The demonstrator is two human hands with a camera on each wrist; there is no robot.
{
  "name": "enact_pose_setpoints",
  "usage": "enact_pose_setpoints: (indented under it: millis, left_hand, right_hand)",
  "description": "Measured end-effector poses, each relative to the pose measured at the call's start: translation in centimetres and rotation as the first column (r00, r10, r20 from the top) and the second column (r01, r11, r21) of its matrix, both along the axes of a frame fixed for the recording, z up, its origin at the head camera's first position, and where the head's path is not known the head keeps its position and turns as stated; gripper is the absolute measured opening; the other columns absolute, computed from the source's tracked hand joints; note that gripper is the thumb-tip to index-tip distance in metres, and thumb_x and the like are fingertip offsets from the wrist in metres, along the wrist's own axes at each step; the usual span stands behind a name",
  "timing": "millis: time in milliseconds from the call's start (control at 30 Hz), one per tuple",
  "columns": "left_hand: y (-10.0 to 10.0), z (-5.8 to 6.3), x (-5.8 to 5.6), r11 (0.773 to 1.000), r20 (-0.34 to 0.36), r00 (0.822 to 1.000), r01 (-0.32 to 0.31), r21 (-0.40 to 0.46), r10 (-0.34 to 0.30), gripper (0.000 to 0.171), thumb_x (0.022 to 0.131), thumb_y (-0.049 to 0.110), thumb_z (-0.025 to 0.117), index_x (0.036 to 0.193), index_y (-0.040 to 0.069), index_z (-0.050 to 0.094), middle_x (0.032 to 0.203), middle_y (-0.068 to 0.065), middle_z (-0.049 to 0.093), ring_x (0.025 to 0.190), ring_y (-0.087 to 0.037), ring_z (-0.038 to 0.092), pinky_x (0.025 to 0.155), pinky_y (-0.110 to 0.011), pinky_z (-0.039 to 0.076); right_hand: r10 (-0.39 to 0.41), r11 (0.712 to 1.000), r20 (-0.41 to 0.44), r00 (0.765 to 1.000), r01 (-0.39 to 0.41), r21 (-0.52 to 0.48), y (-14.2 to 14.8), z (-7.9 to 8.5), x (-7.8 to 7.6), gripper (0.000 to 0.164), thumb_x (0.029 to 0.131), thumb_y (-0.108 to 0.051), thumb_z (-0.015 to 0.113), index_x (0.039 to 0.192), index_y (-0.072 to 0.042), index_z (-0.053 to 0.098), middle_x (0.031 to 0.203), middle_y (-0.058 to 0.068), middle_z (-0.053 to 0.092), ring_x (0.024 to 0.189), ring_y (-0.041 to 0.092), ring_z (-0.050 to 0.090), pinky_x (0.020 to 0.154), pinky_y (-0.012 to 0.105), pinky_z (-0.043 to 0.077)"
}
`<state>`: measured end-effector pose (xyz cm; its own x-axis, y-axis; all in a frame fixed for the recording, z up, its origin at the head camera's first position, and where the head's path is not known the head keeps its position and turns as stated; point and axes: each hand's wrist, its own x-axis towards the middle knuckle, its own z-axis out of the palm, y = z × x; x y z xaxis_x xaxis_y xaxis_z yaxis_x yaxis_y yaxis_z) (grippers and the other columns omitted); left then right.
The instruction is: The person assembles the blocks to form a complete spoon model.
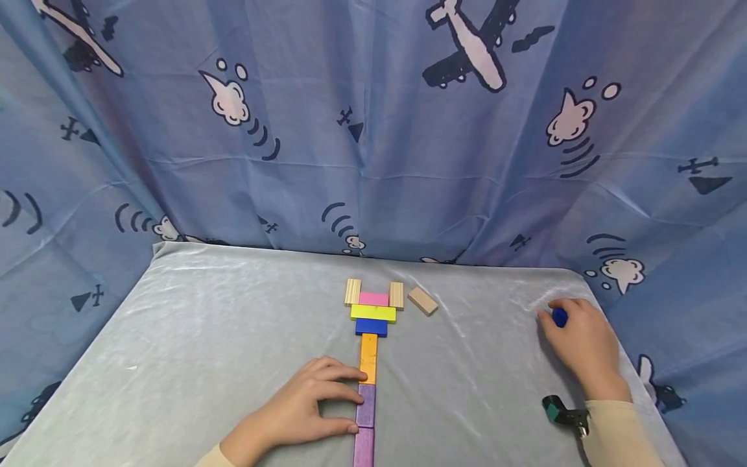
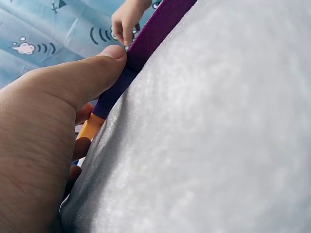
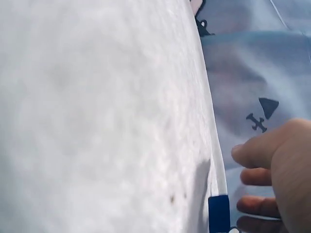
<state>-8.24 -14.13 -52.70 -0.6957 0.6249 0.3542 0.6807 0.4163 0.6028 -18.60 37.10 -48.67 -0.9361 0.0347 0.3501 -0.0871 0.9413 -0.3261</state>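
Note:
A line of wooden blocks runs up the table's middle: a magenta-purple block [image 1: 364, 447] nearest, a violet block [image 1: 366, 406], an orange block [image 1: 368, 358], then crosswise blue [image 1: 371, 327] and yellow-green [image 1: 373, 313] blocks. My left hand [image 1: 309, 401] lies along the line's left side, thumb tip at the joint of the two purple blocks and fingertips at the violet and orange ones. Far right, my right hand [image 1: 586, 340] curves loosely around a small blue block [image 3: 218, 213]. The right wrist view shows its thumb spread away from that block.
At the line's far end sit a pink block [image 1: 373, 299] and two plain wood blocks [image 1: 353, 292], one on each side. A loose plain block [image 1: 423, 301] lies to their right. Behind the pale cloth-covered table [image 1: 233, 311] hangs a blue patterned curtain [image 1: 362, 130].

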Motion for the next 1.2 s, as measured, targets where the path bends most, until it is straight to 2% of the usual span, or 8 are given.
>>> enact_pose_setpoints:
  millis: [133,333,533,800,1000,1200]
  left_hand:
    - [0.0,0.1,0.0,1.0,0.015,1.0,-0.004,0.002,0.004,0.029,0.092,0.051,0.087,0.118,0.038,0.082,0.146,0.021,0.064,0.132,-0.004,0.055,0.109,-0.041,0.049]
    - [0.0,0.2,0.0,1.0,0.022,1.0,0.0,0.001,0.0,0.029,0.092,0.049,0.088,0.118,0.036,0.083,0.146,0.019,0.065,0.132,-0.004,0.055,0.109,-0.041,0.049]
    - [-0.1,0.4,0.1,1.0,0.034,0.999,0.001,-0.001,-0.001,0.03,0.092,0.049,0.088,0.117,0.034,0.083,0.147,0.019,0.065,0.132,-0.005,0.055,0.109,-0.041,0.048]
    - [-0.1,0.4,-0.1,1.0,0.015,1.0,-0.001,-0.004,0.001,0.029,0.092,0.049,0.088,0.116,0.034,0.083,0.146,0.019,0.066,0.131,-0.004,0.055,0.109,-0.04,0.048]
    - [0.0,0.2,-0.1,1.0,-0.025,1.0,0.004,0.003,-0.004,0.029,0.091,0.049,0.089,0.115,0.034,0.083,0.145,0.018,0.066,0.131,-0.005,0.056,0.108,-0.039,0.049]
    - [-0.1,0.1,-0.2,1.0,-0.078,0.997,0.009,0.016,-0.008,0.03,0.09,0.048,0.091,0.115,0.033,0.083,0.144,0.014,0.068,0.13,-0.007,0.057,0.107,-0.039,0.049]
  right_hand:
    - [-0.035,0.999,0.055,0.998,0.035,-0.016,0.7,-0.3,0.3,0.038,0.101,-0.029,0.076,0.118,0.005,0.071,0.123,0.037,0.061,0.108,0.06,0.058,0.087,0.074,0.046]
    - [-0.074,0.996,0.117,0.99,0.08,-0.05,1.1,-0.8,0.6,0.041,0.103,-0.026,0.073,0.125,0.008,0.065,0.128,0.044,0.051,0.114,0.066,0.046,0.089,0.078,0.041]
    - [-0.078,0.995,0.103,0.992,0.084,-0.054,1.4,-1.1,0.5,0.042,0.102,-0.023,0.073,0.126,0.01,0.063,0.119,0.045,0.055,0.106,0.065,0.054,0.087,0.077,0.045]
    - [-0.088,0.993,0.094,0.992,0.095,-0.071,1.8,-1.5,0.2,0.039,0.099,-0.018,0.074,0.123,0.01,0.064,0.112,0.041,0.06,0.1,0.06,0.059,0.085,0.074,0.047]
    - [-0.099,0.991,0.093,0.991,0.107,-0.082,1.9,-1.5,0.3,0.036,0.098,-0.014,0.072,0.124,0.01,0.065,0.11,0.037,0.062,0.098,0.056,0.06,0.084,0.072,0.048]
    - [-0.086,0.992,0.104,0.991,0.095,-0.084,1.9,-1.2,0.4,0.035,0.097,-0.011,0.07,0.125,0.01,0.066,0.117,0.039,0.062,0.104,0.059,0.06,0.088,0.075,0.047]
